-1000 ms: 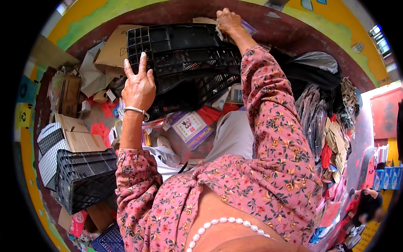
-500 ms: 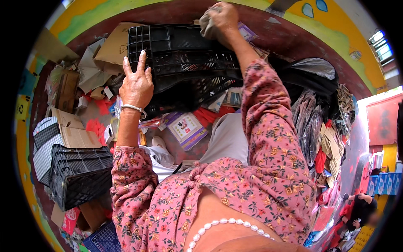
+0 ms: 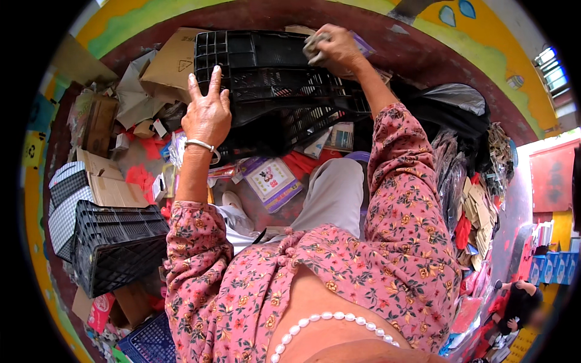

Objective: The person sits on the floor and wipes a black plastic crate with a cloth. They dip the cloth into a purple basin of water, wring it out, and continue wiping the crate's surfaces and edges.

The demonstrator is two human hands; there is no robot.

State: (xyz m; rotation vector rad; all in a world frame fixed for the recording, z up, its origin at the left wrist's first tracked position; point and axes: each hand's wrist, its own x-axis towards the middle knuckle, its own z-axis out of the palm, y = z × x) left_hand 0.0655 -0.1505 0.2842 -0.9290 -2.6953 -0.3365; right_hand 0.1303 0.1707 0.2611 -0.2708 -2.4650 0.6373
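A black plastic crate (image 3: 275,54) with grid-like walls stands tilted in front of me. My left hand (image 3: 207,121) lies against its left side, two fingers stretched apart on the grid; the other fingers are partly hidden. At the crate's far right, my right hand (image 3: 340,47) is closed around a crumpled grey-brown cloth (image 3: 315,49), which is at the crate's upper edge. Under the crate, between my legs, lies a flat picture box (image 3: 270,181) with a purple border.
A second black crate (image 3: 118,242) and a flattened cardboard box (image 3: 115,181) sit at left. A blue basket (image 3: 148,342) is at lower left. Bundles in clear plastic (image 3: 449,166) pile up at right. Another person (image 3: 519,302) is at far right.
My right hand has brought the cloth nearer to me and a little right along the crate. The crate and my left hand appear shifted slightly right as the view moved.
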